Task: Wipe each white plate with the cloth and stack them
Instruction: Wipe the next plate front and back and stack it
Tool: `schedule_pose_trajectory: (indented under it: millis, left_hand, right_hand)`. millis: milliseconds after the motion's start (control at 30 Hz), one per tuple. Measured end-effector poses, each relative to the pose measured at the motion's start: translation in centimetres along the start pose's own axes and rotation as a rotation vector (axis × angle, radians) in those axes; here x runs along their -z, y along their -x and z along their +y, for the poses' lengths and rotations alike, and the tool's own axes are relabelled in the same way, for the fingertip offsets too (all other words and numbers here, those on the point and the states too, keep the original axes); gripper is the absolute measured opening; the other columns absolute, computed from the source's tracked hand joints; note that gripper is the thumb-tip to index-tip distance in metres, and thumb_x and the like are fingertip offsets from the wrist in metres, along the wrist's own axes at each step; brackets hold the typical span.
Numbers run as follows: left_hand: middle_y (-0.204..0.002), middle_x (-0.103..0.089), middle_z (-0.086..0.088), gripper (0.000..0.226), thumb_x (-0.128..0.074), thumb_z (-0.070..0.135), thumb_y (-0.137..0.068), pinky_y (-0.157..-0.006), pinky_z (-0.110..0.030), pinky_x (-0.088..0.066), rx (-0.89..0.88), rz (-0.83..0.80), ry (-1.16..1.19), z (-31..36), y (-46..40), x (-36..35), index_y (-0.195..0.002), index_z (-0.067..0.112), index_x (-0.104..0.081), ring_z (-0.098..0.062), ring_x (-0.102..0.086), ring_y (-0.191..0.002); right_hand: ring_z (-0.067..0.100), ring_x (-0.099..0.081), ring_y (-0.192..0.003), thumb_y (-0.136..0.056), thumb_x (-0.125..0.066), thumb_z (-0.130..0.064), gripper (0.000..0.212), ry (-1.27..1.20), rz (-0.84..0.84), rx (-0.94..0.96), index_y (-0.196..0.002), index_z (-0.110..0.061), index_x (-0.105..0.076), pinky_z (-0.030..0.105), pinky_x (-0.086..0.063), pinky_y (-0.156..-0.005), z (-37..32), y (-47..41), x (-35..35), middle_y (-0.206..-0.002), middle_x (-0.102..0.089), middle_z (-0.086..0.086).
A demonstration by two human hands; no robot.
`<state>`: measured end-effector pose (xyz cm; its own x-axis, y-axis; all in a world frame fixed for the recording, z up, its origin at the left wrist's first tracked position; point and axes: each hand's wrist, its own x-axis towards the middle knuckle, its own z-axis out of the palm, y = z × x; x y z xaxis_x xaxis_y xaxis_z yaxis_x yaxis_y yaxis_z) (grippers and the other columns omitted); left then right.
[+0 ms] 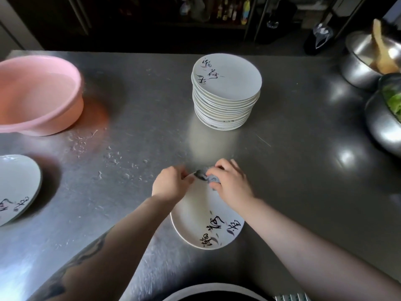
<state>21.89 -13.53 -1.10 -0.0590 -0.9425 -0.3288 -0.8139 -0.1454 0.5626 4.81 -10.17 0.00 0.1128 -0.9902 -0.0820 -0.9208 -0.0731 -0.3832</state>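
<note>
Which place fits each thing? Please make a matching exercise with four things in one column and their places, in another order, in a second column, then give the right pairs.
Things:
1. pink basin
2. plate stack
3. cloth
4. salad bowl

Places:
A. under the right hand, on the plate that the left hand holds
B. right edge of the counter
C. far left of the counter
D. middle of the counter, beyond the hands

Pairs: 1-C, 2-D, 3-A, 4-B
</note>
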Motion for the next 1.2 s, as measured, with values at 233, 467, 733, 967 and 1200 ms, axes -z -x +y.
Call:
schedule_pose_trajectory:
  millis: [233,467,733,967,1200]
  left_hand:
    - [-0.061,-0.059,0.002,0.025,-0.062,0.031,-0.083,-0.054,-0.029,-0.041,0.092,0.107,0.004,-3.1,3.0,-0.2,-0.066,0.016,-0.051,-0.027,-0.058,-0.067]
    - [-0.075,-0.064,-0.002,0.021,-0.071,0.038,-0.083,-0.06,-0.027,-0.036,-0.048,0.015,-0.045,-0.8,-0.8,0.9,-0.078,0.019,-0.065,-0.028,-0.06,-0.077]
    - [-0.056,-0.061,-0.001,0.024,-0.068,0.025,-0.077,-0.052,-0.029,-0.044,0.054,0.013,-0.01,-3.2,0.9,1.1,-0.06,0.014,-0.055,-0.027,-0.062,-0.062]
    - [-0.072,-0.061,0.001,0.022,-0.072,0.026,-0.079,-0.062,-0.028,-0.04,-0.027,0.007,-0.04,-0.8,-0.4,1.2,-0.067,0.022,-0.054,-0.027,-0.059,-0.078]
    - [-0.053,-0.068,0.0,0.019,-0.068,0.021,-0.077,-0.057,-0.025,-0.052,0.064,-0.332,-0.137,-3.1,0.4,2.9,-0.064,0.015,-0.056,-0.015,-0.068,-0.054]
  right_hand:
    - [0.019,-0.042,-0.108,-0.087,-0.066,-0.022,0.027,0.024,0.03,-0.065,-0.114,-0.023,-0.065,0.031,-0.041,-0.08,0.9,-0.1,0.3,-0.113,-0.051,-0.003]
    - [0.016,-0.041,-0.107,-0.083,-0.068,-0.02,0.026,-0.049,-0.041,0.052,-0.109,-0.022,-0.068,0.032,-0.042,-0.078,-0.7,-1.6,0.0,-0.112,-0.053,-0.005]
    - [0.017,-0.041,-0.108,-0.089,-0.063,-0.02,0.025,0.067,0.022,-0.06,-0.113,-0.026,-0.066,0.034,-0.044,-0.078,1.1,-0.4,0.5,-0.113,-0.05,-0.007]
    - [0.019,-0.042,-0.11,-0.088,-0.061,-0.018,0.024,0.016,-0.056,0.063,-0.11,-0.022,-0.067,0.034,-0.041,-0.082,-0.9,-2.0,0.1,-0.115,-0.052,-0.004]
    - [0.017,-0.04,-0.11,-0.091,-0.06,-0.025,0.023,0.101,-0.009,-0.045,-0.114,-0.025,-0.063,0.033,-0.044,-0.077,1.0,-1.1,0.8,-0.115,-0.049,-0.006]
